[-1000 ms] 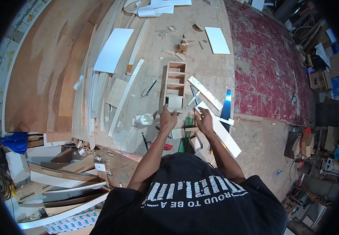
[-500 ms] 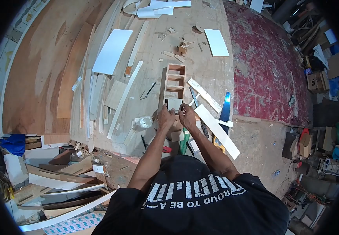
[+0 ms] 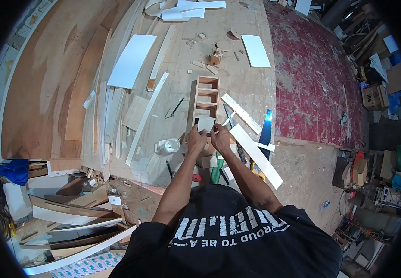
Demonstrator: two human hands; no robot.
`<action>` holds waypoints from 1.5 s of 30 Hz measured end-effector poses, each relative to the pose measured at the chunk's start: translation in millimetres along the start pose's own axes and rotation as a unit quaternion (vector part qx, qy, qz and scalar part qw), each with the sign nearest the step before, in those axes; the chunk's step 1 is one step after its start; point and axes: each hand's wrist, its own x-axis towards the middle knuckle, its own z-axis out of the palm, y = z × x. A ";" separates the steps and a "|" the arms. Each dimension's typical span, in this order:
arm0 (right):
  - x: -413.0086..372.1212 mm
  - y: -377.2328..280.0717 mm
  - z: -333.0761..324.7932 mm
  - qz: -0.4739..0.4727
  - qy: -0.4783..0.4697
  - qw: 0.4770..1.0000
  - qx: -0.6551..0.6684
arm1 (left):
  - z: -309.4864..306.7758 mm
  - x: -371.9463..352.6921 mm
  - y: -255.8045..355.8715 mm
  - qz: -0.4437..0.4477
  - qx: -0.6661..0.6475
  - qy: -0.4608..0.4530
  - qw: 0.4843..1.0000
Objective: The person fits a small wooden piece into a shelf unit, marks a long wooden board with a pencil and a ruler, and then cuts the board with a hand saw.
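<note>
A narrow wooden box frame [image 3: 208, 105], split by crosspieces into several compartments, lies lengthwise on the worktable in front of me. At its near end sits a small white square panel [image 3: 205, 123]. My left hand [image 3: 197, 140] grips the lower left corner of this panel with its fingers closed. On the opposite side, my right hand [image 3: 220, 139] pinches the panel's lower right edge against the box. The undersides of my fingers are hidden. Right of the box lie a white board strip [image 3: 258, 156] and a handsaw with a blue-looking blade [image 3: 265, 128].
Left of my hands stand a clear jar [image 3: 170, 145] and a dark pen-like tool [image 3: 177, 106]. White panels [image 3: 132, 61] and long wooden strips [image 3: 147, 119] cover the table's left side. Small wood offcuts [image 3: 212, 69] lie beyond the box. Red tiled floor [image 3: 311, 83] borders the right.
The white panel has shifted slightly toward me and tilted a little at the box's near end. Both hands stay on it, with only small finger movements.
</note>
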 end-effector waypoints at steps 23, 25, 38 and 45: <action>3.2 -13.9 -0.7 0.004 -0.015 1.000 0.020 | -3.9 -5.0 1.6 0.024 -0.014 0.007 1.000; 3.3 -14.8 -0.3 0.009 -0.017 1.000 0.022 | -4.7 -4.8 2.9 0.000 -0.021 -0.005 1.000; -0.7 -20.6 -1.8 0.013 0.030 0.998 0.060 | -16.6 -16.4 16.2 0.028 -0.074 0.004 0.997; -22.8 -24.1 -29.0 0.066 0.005 0.995 0.068 | -10.6 -34.6 -0.4 0.020 -0.154 0.032 0.987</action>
